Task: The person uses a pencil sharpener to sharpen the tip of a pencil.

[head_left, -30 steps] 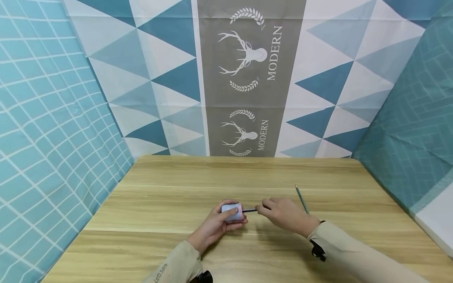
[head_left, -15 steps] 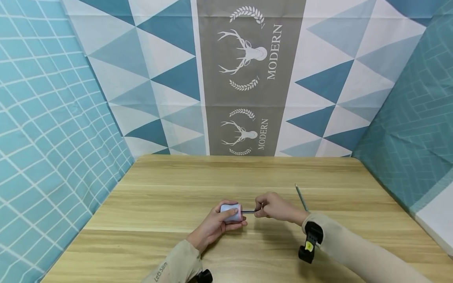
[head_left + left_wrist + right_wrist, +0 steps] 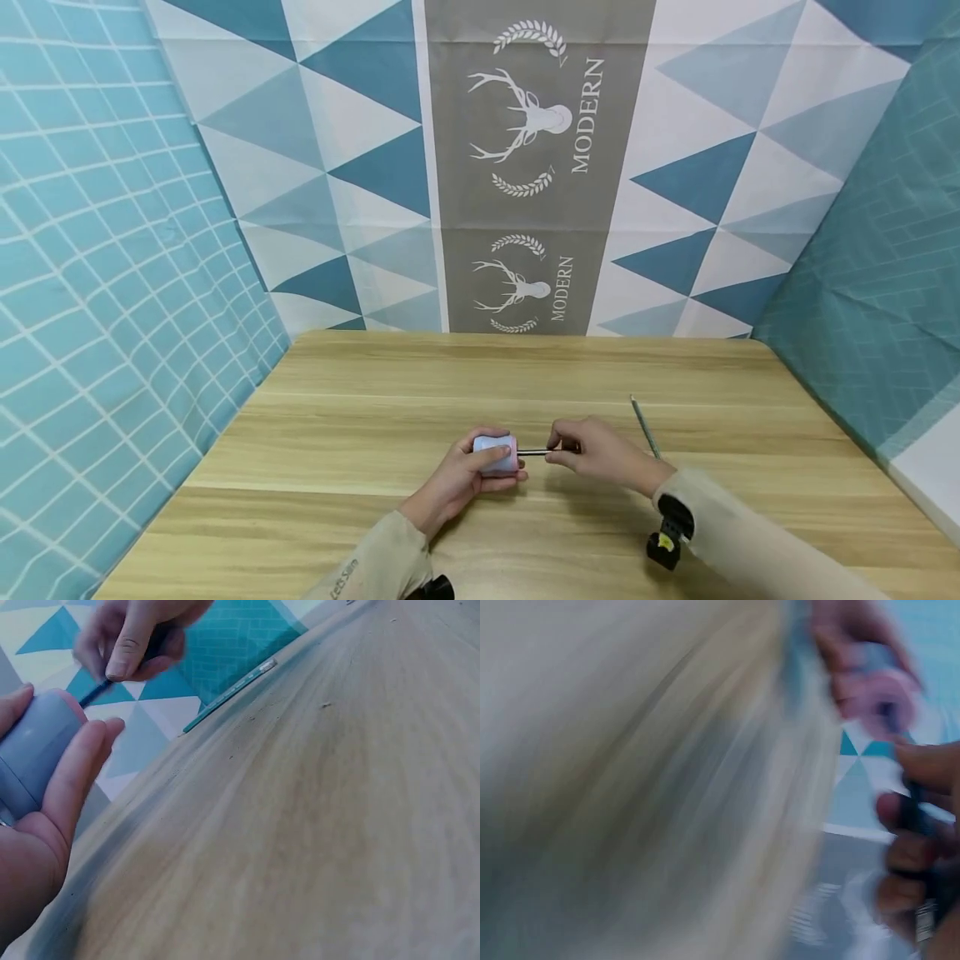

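Note:
My left hand (image 3: 457,482) grips a pale blue pencil sharpener (image 3: 492,456) with a pink end, lying sideways in the palm, thumb on top. A dark pencil (image 3: 533,452) runs from the hole in that pink end toward my right hand (image 3: 603,454), which pinches it between thumb and fingers. In the left wrist view, the sharpener (image 3: 41,754) is held at the left, with the pencil (image 3: 96,691) entering its pink end. The right wrist view is blurred; it shows the pink end (image 3: 870,712) face-on and the pencil's shaft under my right fingers (image 3: 907,851). The pencil's point is hidden inside the sharpener.
A green pencil (image 3: 646,427) lies on the wooden table (image 3: 337,433) just beyond my right wrist. Patterned cloths (image 3: 525,167) hang behind the table and at both sides. A white surface (image 3: 926,475) borders the right edge.
My right hand and wrist have rolled one way and then partly back, while still holding the pencil. The left hand keeps the sharpener in nearly the same place.

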A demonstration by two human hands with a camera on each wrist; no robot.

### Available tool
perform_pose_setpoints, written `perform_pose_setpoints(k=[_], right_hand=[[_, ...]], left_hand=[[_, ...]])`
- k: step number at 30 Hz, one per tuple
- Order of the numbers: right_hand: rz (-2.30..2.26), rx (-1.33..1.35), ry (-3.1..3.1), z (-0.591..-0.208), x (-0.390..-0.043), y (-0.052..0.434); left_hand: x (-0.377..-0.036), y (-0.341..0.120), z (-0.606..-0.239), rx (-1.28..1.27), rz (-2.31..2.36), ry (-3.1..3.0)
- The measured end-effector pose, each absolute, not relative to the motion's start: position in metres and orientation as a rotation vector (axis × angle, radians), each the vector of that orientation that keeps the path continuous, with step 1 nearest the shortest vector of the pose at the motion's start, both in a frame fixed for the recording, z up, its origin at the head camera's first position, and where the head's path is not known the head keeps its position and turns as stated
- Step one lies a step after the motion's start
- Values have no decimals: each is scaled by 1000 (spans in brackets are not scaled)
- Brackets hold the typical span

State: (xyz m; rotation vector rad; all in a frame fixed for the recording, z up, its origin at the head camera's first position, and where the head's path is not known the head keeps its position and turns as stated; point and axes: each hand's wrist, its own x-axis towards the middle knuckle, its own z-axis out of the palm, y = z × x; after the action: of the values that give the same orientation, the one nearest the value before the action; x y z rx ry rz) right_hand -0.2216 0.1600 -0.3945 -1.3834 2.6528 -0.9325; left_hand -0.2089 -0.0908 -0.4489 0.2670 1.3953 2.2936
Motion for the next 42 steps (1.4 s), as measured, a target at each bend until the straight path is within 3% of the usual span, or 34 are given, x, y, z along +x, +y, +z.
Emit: perform_pose_setpoints(k=[3,5,8,11,14,19,27,30,32,36,39,42], right_hand=[[-279,-2046,3090,-395,-218,159],[102,-2307,3227,-395,-218,157],[342,-2452,3270,-396,-221,153],[279,-2457,3271,-400,-222,149],[-113,-2243,3242,-405,-221,147],[-739,-1503,3015,-403,-218,143],[-1248,-474,2220,-382,-230,143],[-1233,-256,2063,-383,-233,146],[-1219,-245,2048,-386,-232,148],[-1168,-643,2296,-391,-225,152],[-871,-1278,2668,-394,-221,156],[-231,-1950,3004,-396,-221,160]], left_hand=[[-209,-90,-448,252,2331,1323],[-209,-90,-447,244,2352,1288],[-209,-91,-447,228,2357,1254],[-209,-91,-447,213,2351,1244],[-208,-90,-448,200,2350,1249],[-208,-90,-450,184,2344,1282],[-209,-91,-451,195,2321,1331],[-209,-91,-451,232,2291,1373],[-209,-91,-451,244,2274,1398],[-210,-92,-451,233,2259,1416],[-211,-91,-451,213,2273,1377],[-210,-92,-451,180,2312,1323]])
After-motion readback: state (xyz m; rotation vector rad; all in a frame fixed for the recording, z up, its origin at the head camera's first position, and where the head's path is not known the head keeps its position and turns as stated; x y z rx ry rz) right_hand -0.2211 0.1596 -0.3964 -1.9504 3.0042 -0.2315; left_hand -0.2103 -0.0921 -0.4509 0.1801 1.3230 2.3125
